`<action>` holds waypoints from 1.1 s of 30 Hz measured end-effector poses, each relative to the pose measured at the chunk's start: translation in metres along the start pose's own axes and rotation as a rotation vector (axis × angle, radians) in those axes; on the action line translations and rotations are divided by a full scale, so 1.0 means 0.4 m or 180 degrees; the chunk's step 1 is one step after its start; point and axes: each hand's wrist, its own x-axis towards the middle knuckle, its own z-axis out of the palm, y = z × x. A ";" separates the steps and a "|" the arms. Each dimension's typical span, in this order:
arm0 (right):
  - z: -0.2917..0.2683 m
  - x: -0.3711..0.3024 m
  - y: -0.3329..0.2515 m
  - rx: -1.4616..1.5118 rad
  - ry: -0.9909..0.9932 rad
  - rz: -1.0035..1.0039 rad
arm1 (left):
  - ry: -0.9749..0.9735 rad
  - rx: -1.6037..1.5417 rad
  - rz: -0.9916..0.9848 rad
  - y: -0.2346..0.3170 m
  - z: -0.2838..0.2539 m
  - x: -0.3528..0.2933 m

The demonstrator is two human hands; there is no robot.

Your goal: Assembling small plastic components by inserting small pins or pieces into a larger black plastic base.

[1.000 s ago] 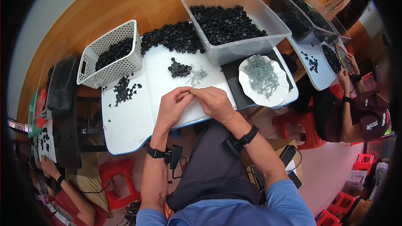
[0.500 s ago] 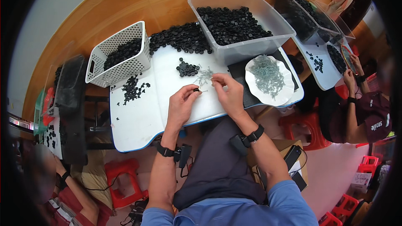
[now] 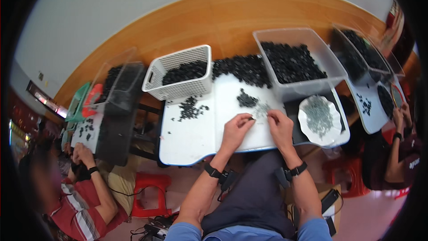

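Note:
Between the thumb and fingertips of my left hand (image 3: pixel 236 130) is a small round black plastic piece (image 3: pixel 251 118), mostly covered by the fingers. My right hand (image 3: pixel 281 127) is closed in a pinch a short way to its right; whatever lies in its fingertips is too small to make out. Just beyond the hands, thin silvery screws or pins (image 3: pixel 262 109) lie scattered on the white tabletop (image 3: pixel 191 145). A little pile of round black pieces (image 3: pixel 246 99) sits beside them.
A white perforated basket (image 3: pixel 178 91) and a clear bin (image 3: pixel 303 85) hold black pieces, with a heap (image 3: pixel 243 69) between them. Loose smaller black parts (image 3: pixel 191 108) lie at left. A scalloped white plate (image 3: pixel 329 139) carries silvery screws or pins. Co-workers sit at both sides.
The view has swung left, so the table and its contents appear farther right and lower. Both hands stay beside the silvery pieces, the left one still pinching the black piece.

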 end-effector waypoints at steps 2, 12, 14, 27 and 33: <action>-0.001 -0.003 0.008 0.0016 -0.0021 0.0004 | -0.0001 -0.0108 -0.0024 0.031 -0.034 0.019; 0.013 0.011 0.001 0.0057 -0.0083 -0.0097 | 0.1522 0.1461 0.1654 0.357 -0.264 0.191; 0.007 0.009 0.014 0.0058 -0.0048 -0.0103 | 0.0614 0.0799 0.1451 0.386 -0.159 0.104; 0.004 0.011 0.001 0.0087 -0.0154 0.0133 | -0.3535 -0.3921 0.2023 0.671 0.230 -0.347; 0.003 0.009 0.020 0.0113 -0.0097 0.0037 | -0.3203 -0.4354 0.2008 0.680 0.232 -0.387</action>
